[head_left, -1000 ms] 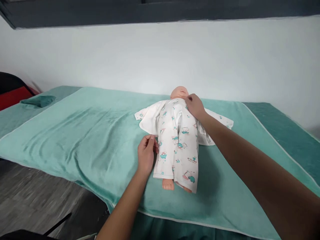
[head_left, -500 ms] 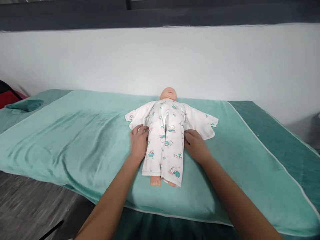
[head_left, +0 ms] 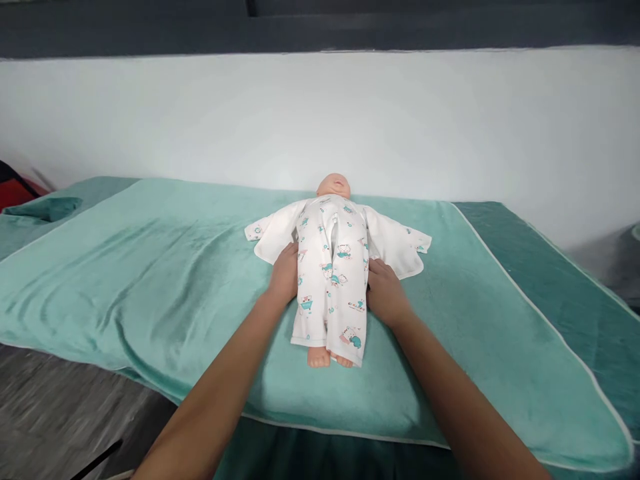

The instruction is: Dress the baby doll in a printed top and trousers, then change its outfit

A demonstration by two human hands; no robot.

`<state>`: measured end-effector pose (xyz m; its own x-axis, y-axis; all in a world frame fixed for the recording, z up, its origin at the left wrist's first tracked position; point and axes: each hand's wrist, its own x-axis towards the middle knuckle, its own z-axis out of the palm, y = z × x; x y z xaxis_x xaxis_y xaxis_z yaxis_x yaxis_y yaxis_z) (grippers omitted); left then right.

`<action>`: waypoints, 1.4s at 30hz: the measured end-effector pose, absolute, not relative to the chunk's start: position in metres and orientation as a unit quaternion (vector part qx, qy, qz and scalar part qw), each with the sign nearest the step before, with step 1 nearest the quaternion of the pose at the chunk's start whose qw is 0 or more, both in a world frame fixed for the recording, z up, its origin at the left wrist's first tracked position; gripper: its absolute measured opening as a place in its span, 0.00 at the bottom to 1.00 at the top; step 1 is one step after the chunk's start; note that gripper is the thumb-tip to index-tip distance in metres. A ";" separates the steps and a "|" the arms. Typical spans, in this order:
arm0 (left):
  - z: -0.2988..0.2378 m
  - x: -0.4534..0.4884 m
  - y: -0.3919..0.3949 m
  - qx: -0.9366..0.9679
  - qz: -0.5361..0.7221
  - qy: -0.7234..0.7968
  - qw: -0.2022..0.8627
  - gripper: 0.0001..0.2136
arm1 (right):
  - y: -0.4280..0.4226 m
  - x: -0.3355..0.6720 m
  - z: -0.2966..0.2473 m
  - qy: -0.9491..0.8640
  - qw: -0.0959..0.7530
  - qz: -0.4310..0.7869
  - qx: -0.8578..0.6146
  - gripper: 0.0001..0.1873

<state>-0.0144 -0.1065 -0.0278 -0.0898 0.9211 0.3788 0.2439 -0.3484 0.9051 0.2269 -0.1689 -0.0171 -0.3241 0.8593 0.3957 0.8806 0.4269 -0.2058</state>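
A baby doll lies on its back with its bald head (head_left: 334, 185) toward the wall. White baby trousers (head_left: 345, 293) with a teal and pink print cover its front, and its bare feet (head_left: 319, 357) show below the hems. A white long-sleeved baby top (head_left: 395, 243) is spread open beneath, sleeves out to both sides. My left hand (head_left: 284, 273) presses against the left edge of the trousers, fingers curled in at the cloth. At the right edge, my right hand (head_left: 386, 290) has its fingers bent around the side of the trousers. The fingertips of both hands are partly hidden.
A light teal blanket (head_left: 165, 280) with a pale border covers the bed, over a darker green cover (head_left: 550, 280). A white wall (head_left: 200, 120) rises behind. A red and black item (head_left: 15, 190) sits at the far left, and grey floor (head_left: 50, 400) shows at lower left.
My left hand has moved inward, closer against the trousers, with its fingers more hidden. The lower left trouser leg and the feet have shifted slightly right. My right hand stays nearly in place.
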 end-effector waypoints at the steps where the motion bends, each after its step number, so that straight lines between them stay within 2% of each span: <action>1: -0.028 -0.015 -0.107 0.618 0.545 0.487 0.290 0.05 | -0.169 0.227 -0.017 -0.813 0.241 -0.013 -0.529 0.11; 7: -0.028 -0.023 -0.113 0.734 0.452 0.478 0.170 0.08 | -0.172 0.230 -0.016 -0.828 0.284 0.020 -0.483 0.15; 14: -0.022 -0.021 -0.123 0.812 0.402 0.377 0.191 0.03 | -0.170 0.229 -0.017 -0.824 0.265 0.026 -0.500 0.13; 18: -0.020 -0.016 -0.130 0.828 0.399 0.339 0.201 0.09 | -0.166 0.228 -0.019 -0.822 0.224 0.008 -0.524 0.11; 22: -0.017 -0.012 -0.131 0.756 0.447 0.389 0.277 0.16 | -0.167 0.228 -0.017 -0.820 0.261 0.041 -0.508 0.13; 26: -0.013 -0.014 -0.140 0.653 0.494 0.454 0.351 0.08 | -0.170 0.227 -0.014 -0.811 0.290 0.070 -0.503 0.14; 27: -0.012 -0.015 -0.144 0.632 0.503 0.458 0.370 0.09 | -0.171 0.227 -0.014 -0.809 0.295 0.073 -0.503 0.14; 31: -0.009 -0.015 -0.166 0.488 0.553 0.446 0.507 0.22 | -0.170 0.228 -0.017 -0.809 0.301 0.080 -0.499 0.14; 34: -0.003 -0.012 -0.177 0.448 0.539 0.409 0.584 0.27 | -0.168 0.229 -0.020 -0.807 0.299 0.082 -0.503 0.13; 37: 0.005 -0.007 -0.177 0.451 0.526 0.375 0.616 0.30 | -0.167 0.229 -0.021 -0.805 0.315 0.090 -0.495 0.13; 42: 0.008 0.004 -0.166 0.423 0.557 0.358 0.618 0.29 | -0.169 0.230 -0.021 -0.800 0.361 0.098 -0.468 0.13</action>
